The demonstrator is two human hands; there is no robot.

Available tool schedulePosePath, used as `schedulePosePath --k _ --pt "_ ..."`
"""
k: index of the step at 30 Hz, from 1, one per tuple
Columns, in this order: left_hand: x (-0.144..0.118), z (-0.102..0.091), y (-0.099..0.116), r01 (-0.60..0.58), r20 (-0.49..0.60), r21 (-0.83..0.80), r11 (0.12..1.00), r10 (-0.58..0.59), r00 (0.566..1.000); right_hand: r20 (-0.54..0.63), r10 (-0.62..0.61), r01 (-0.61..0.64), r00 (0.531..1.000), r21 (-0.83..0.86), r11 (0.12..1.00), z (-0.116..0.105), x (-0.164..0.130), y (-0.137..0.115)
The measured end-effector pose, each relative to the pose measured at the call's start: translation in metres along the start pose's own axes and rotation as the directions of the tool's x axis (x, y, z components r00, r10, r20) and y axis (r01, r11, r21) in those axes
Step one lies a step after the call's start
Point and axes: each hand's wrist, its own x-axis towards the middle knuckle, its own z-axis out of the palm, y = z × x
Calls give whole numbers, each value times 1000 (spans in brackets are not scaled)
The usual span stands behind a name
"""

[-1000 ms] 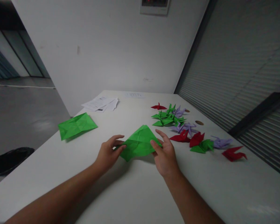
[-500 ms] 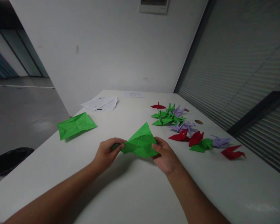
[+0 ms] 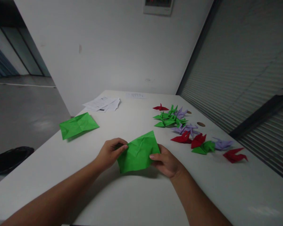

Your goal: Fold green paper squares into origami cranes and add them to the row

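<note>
Centre of the frame, just below the middle: a green paper sheet (image 3: 138, 153), creased all over and roughly square, tilted up off the white table (image 3: 136, 194) and pinched from both sides. The left hand (image 3: 110, 153) grips its left corner with thumb and fingers closed on the paper; the right hand (image 3: 166, 161) clamps the right edge, thumb on top, fingers curled behind. The sheet's surface shows faint fold lines crossing near its middle, its lower edge close to the tabletop. To the right of centre, folded paper cranes (image 3: 191, 133) in green, red and lilac are scattered in a loose band. Upper left of the tabletop, a second green sheet (image 3: 78, 125) lies flat, with white printed papers (image 3: 102, 104) beyond it. Plain white wall at the top, slatted blinds (image 3: 245, 72) down the right, a dark bin (image 3: 9, 158) at the left edge on grey floor
</note>
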Motion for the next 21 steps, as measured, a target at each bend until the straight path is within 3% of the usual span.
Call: schedulePosePath --k 5,10,15,21 --pt "2 -5 4 -146 61 81 986 142 988 108 20 -19 994 -11 1000 -6 -5 -9" --pt "1 -6 16 -333 102 163 929 319 942 86 -1 7 996 -73 997 -2 -10 -18" --pt "-2 -1 22 -359 130 168 918 340 931 43 58 -55 997 -73 996 7 -11 -12" --pt "-3 3 17 -357 131 128 925 341 931 80 48 -48 996 -6 999 11 -3 0"
